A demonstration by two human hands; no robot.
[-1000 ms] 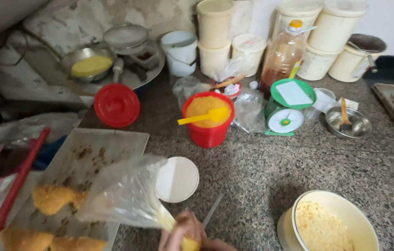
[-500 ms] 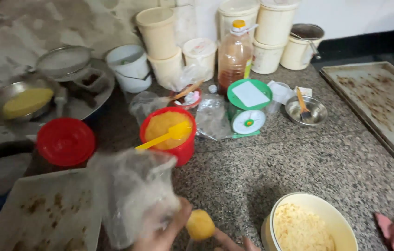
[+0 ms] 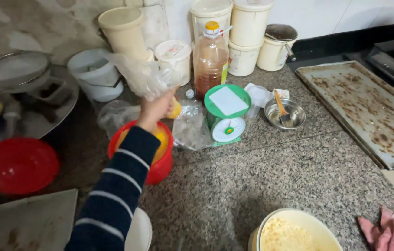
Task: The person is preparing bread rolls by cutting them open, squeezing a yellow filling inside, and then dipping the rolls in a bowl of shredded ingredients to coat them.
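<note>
Reaching forward over the tabletop (image 3: 271, 172), one hand (image 3: 156, 109) in a navy sleeve with white stripes is closing its fingers around a small yellow ball of dough (image 3: 175, 109) and the gathered end of a clear plastic bag (image 3: 143, 74), which is billowing upward toward 11 o'clock. Which hand this is cannot be told from the view, and the other hand is not showing.

Directly beneath the hand, a red bowl (image 3: 159, 169) of yellow batter is sitting on the speckled granite. At 3 o'clock from the hand, a green kitchen scale (image 3: 227, 114) is standing, with a crumpled clear bag (image 3: 190, 130) lying between it and the red bowl. Behind the scale, at 1 o'clock, a bottle of brown liquid (image 3: 211, 60) with a yellow cap is standing among cream-coloured tubs (image 3: 248, 37). Farther right, a small steel bowl (image 3: 287, 114) is holding a brush, and a large stained baking tray (image 3: 368, 111) is lying at 3 o'clock. At 9 o'clock, a red lid (image 3: 18, 165) is resting. At 5 o'clock, near the bottom edge, a cream bowl of crumbs (image 3: 292, 232) is sitting, with a pink cloth (image 3: 392, 232) just beside it.
</note>
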